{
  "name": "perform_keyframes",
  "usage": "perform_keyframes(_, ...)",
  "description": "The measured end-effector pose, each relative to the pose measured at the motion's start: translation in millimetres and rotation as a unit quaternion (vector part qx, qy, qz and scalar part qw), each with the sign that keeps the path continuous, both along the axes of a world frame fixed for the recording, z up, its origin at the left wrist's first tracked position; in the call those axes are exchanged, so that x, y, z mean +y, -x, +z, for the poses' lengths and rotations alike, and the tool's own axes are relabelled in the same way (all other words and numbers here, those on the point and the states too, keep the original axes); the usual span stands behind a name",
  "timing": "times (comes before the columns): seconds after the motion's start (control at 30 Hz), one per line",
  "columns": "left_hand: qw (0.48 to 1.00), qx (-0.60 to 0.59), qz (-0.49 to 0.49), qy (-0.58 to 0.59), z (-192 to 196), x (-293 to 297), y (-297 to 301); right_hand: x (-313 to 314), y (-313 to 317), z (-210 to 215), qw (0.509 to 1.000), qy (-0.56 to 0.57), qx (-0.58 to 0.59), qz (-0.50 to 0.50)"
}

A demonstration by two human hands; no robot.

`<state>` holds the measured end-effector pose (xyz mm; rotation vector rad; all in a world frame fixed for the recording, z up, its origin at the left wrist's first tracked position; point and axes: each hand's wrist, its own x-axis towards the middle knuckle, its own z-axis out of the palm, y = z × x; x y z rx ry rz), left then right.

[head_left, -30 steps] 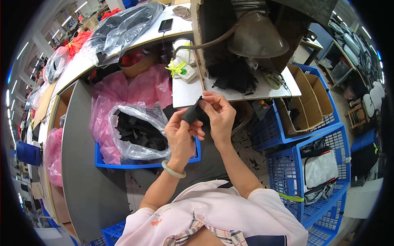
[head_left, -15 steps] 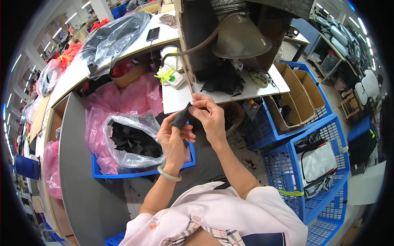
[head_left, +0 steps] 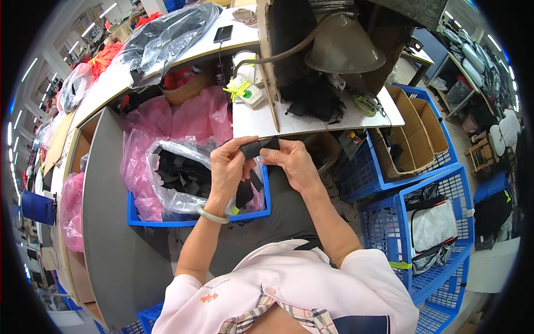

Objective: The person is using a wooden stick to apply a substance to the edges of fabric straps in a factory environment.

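A small black fabric piece is stretched between my two hands, close to the front edge of the white table. My left hand pinches its left end, a pale bangle on the wrist. At the other end, my right hand grips it between thumb and fingers. Below and left of my hands, a clear plastic bag full of black fabric pieces sits in a blue crate. More black pieces lie heaped on the table under a cone-shaped hood.
A dusty hood with a bent hose hangs over the white table. A thin stick lies near a white box with a yellow-green tie. Blue crates stand at right, one holding cardboard dividers. A grey panel rises at left.
The black fabric piece has gone from a rolled, upright bundle to being held stretched sideways. My hands have moved slightly up and apart, and the view has shifted a little.
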<state>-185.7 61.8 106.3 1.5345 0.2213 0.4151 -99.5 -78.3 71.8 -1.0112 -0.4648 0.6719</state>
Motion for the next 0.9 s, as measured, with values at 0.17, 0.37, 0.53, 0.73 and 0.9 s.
perform_keyframes(0.17,0.996,0.032,-0.031,0.078,1,18,-4,6,10,2,0.99,-0.075,0.119,-0.03)
perform_keyframes(0.37,0.981,-0.04,-0.058,0.182,6,23,-4,3,17,-1,0.941,-0.137,0.269,0.156)
perform_keyframes(0.53,0.92,-0.169,-0.073,0.345,3,-8,-7,19,37,-4,0.974,-0.06,0.184,0.116)
perform_keyframes(0.73,0.921,-0.185,-0.053,0.338,-3,-8,-9,17,45,-5,0.97,-0.092,0.162,0.155)
perform_keyframes(0.9,0.943,-0.193,-0.071,0.262,10,-6,-5,14,51,14,0.884,-0.115,0.352,0.284)
